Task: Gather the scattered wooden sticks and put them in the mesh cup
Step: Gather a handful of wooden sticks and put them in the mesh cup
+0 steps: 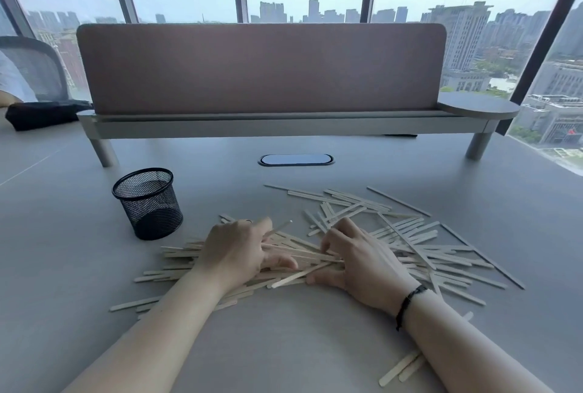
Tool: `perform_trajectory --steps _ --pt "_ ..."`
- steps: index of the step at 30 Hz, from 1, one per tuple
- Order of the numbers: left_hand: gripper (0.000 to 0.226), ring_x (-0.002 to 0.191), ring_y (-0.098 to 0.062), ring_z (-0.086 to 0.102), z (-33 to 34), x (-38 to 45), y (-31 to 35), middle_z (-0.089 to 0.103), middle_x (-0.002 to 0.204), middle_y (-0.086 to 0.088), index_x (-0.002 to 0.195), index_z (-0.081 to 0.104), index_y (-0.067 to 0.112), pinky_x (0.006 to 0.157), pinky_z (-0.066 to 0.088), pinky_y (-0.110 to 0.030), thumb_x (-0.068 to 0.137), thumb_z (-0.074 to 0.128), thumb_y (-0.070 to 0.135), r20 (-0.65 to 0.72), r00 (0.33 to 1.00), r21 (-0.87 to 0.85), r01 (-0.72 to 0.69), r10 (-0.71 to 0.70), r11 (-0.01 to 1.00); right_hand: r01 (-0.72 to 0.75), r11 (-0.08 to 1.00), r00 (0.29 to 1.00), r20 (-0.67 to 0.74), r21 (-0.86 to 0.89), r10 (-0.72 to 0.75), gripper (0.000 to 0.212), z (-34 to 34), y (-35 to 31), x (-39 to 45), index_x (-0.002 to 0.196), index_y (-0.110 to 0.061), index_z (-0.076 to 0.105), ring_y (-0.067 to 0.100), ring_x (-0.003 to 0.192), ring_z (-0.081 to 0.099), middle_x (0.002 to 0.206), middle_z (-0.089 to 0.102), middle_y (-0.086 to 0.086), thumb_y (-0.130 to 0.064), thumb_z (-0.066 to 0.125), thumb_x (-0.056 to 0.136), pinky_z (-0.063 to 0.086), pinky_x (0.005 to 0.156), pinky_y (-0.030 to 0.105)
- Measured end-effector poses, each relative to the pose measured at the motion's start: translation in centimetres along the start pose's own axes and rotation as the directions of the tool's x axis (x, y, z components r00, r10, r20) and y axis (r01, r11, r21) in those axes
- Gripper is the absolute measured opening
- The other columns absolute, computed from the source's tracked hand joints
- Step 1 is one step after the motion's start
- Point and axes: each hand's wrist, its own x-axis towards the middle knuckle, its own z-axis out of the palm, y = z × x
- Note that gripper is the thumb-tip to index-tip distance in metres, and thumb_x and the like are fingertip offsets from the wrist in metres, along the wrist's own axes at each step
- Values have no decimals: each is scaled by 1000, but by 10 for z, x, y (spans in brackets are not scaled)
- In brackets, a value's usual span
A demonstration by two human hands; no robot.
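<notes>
The grey counter (284, 345) carries scattered wooden sticks (426, 250) at centre, a black mesh cup (147, 203) toward ten o'clock.

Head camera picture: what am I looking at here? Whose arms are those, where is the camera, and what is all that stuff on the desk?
There is no machine here: a person wears one wide-angle camera on the head, looking forward and down, so the two bare arms are their own. The left hand and right hand, which has a dark band at the wrist, both press down on a heap of flat wooden sticks scattered over the grey desk. The fingers are raking sticks together; whether any are truly gripped is hard to tell. Left of the heap stands a black mesh cup, upright and seemingly empty. Behind are a desk divider panel and city windows.
</notes>
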Motion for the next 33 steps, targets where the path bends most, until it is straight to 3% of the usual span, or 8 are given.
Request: perform_trajectory --steps 2,7,11,17,21,25,28,33 --pt "80 48 -22 58 -2 0 1 39 50 13 72 45 23 51 45 -28 59 35 102 -36 999 -33 -33 32 999 -27 999 1000 -11 21 27 66 0 0 -1 105 -35 55 15 93 54 110 46 -14 -87 57 63 40 70 32" --pt "76 42 -22 57 -3 -1 1 53 47 8 60 49 21 47 37 -24 62 45 97 -92 993 -47 -83 79 995 -38 999 999 -35 14 38 76 -2 1 -4 121 -40 54 12 111 50 121 45 -14 -88 56 63 36 83 27" --pt "82 37 -23 38 -12 2 -2 34 44 4 50 35 13 40 33 -26 70 49 92 -165 985 -64 -66 54 996 -63 997 998 -17 -35 62 81 -1 2 -4 127 -42 51 12 119 45 122 46 -16 -92 49 63 33 92 27" --pt "73 39 -16 31 -42 15 6 29 44 7 48 33 18 40 28 -31 88 44 79 -346 932 -397 -43 -106 917 -88 996 996 2 -28 88 76 -2 0 -4 118 -45 57 9 122 39 124 42 -17 -94 51 59 24 89 24" --pt "79 38 -16 33 -65 22 29 34 39 -4 42 36 17 45 25 -31 84 41 83 -269 897 -753 31 -351 657 -93 995 996 5 -23 93 78 -2 0 -4 117 -45 57 8 122 38 126 42 -18 -95 49 58 26 92 24" --pt "79 39 -18 22 -88 38 46 16 48 -14 50 23 11 45 15 -28 79 43 82 -75 809 -974 68 -583 218 -83 996 997 -4 -14 83 78 -1 0 -4 115 -44 58 9 119 41 122 45 -19 -96 46 59 32 97 28" --pt "73 37 -17 16 -94 46 50 17 48 -7 56 24 18 40 15 -20 82 42 83 96 790 -995 63 -606 -77 -81 997 997 -6 -15 81 78 -1 1 -4 115 -43 58 8 118 42 121 45 -20 -96 45 60 33 97 28" --pt "70 37 -16 19 -80 42 48 20 49 -1 57 27 21 39 17 -20 83 39 84 287 705 -955 161 -648 -247 -73 997 997 -9 -17 73 76 0 1 -4 115 -44 58 8 117 43 119 45 -20 -95 46 60 32 95 27"
